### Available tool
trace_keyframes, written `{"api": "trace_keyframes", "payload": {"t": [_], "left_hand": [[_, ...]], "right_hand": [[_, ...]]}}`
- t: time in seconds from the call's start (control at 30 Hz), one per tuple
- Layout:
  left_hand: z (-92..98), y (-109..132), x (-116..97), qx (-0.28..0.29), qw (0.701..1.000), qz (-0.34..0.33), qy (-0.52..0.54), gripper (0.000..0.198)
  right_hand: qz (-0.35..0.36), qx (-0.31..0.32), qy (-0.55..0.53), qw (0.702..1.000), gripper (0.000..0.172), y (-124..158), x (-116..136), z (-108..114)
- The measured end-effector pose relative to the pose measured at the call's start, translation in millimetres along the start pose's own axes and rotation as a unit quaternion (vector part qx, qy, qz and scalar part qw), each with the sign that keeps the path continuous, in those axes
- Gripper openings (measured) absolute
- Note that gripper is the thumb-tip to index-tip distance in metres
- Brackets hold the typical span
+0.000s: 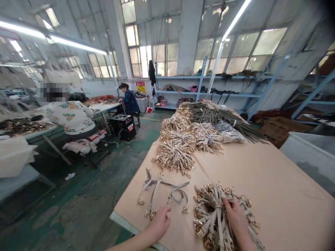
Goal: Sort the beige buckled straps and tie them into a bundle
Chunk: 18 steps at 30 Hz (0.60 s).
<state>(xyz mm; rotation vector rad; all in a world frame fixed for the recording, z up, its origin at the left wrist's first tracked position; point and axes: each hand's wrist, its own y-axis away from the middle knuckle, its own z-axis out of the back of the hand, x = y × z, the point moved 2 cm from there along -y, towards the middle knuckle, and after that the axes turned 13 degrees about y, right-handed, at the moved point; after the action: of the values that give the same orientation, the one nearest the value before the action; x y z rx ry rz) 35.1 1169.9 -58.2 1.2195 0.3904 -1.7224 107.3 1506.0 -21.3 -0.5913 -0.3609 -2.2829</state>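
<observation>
My right hand [237,217] is closed on a beige strap in a tied bundle of straps [218,218] with gold-coloured metal clasps, which lies at the front of the table. To its left, my left hand [159,222] hovers over the table's near edge, its fingers loosely bent and apart, with nothing visible in them. Just beyond that hand are a loose beige strap [156,191] with gold clasps and a curled grey strap [179,194]. A small gold clasp [185,210] lies between the left hand and the bundle.
Further back on the table [261,170] are heaped strap bundles [175,153], long dark green-grey strips [222,116] and a clear plastic bag [230,132]. A white bin [309,150] stands right of it. Two people sit at tables to the left, near a black machine [123,127].
</observation>
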Motion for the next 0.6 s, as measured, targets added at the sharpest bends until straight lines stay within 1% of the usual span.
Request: {"api": "trace_keyframes", "payload": {"t": [0.27,0.47,0.6], "left_hand": [[-1.4,-5.0,7.0,-0.01,1.0,0.002,0.016,0.045],[0.7,-4.6,2.3,-0.003,0.999,0.029,0.025,0.045],[1.4,-4.3,1.2,-0.003,0.999,0.029,0.029,0.046]], "right_hand": [[0.003,0.006,0.001,1.0,0.049,-0.5,2.1,0.1],[-0.003,0.008,0.007,1.0,0.049,-0.4,2.7,0.4],[-0.001,0.007,-0.005,1.0,0.046,-2.5,0.6,-2.2]]}}
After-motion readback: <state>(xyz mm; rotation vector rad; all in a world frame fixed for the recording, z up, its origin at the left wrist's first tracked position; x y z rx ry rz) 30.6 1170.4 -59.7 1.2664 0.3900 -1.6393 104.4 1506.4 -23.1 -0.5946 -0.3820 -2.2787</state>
